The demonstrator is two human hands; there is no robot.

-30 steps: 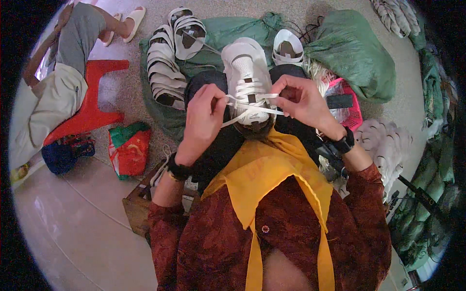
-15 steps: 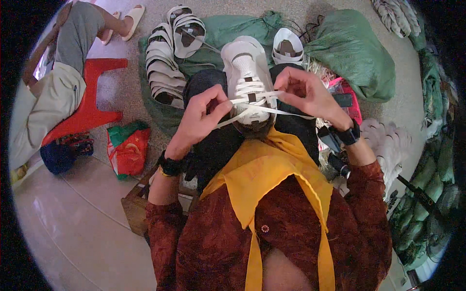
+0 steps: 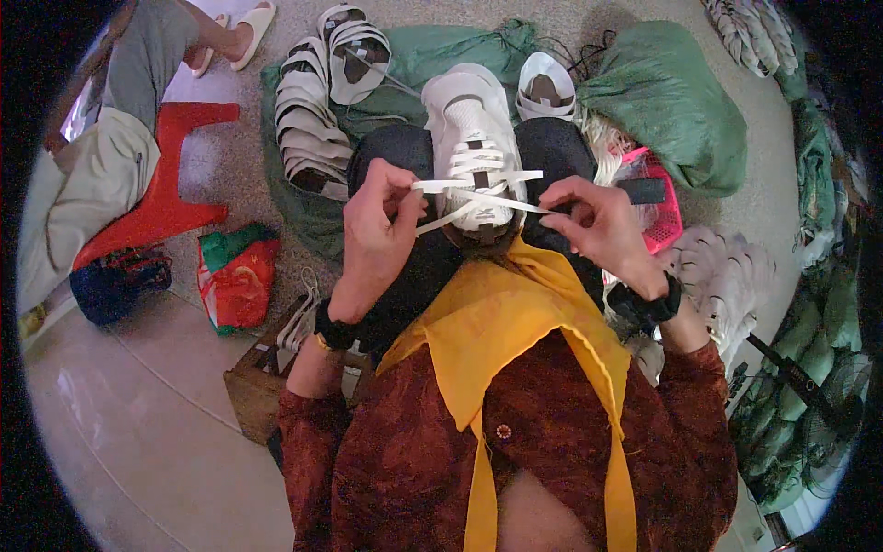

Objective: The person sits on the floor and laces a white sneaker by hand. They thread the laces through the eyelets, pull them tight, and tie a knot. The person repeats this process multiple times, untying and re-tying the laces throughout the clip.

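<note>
Fingers of the left hand (image 3: 377,230) pinch one end of the white lace (image 3: 478,191), and the right hand (image 3: 598,225) pinches the other end. The white shoe (image 3: 474,138) lies toe-away on the person's lap between dark knees. Compared with half a second ago, both hands sit wider apart and the lace ends run flatter across the shoe. Stacked shoe soles (image 3: 308,129) and a green sack (image 3: 667,97) lie on the floor beyond.
</note>
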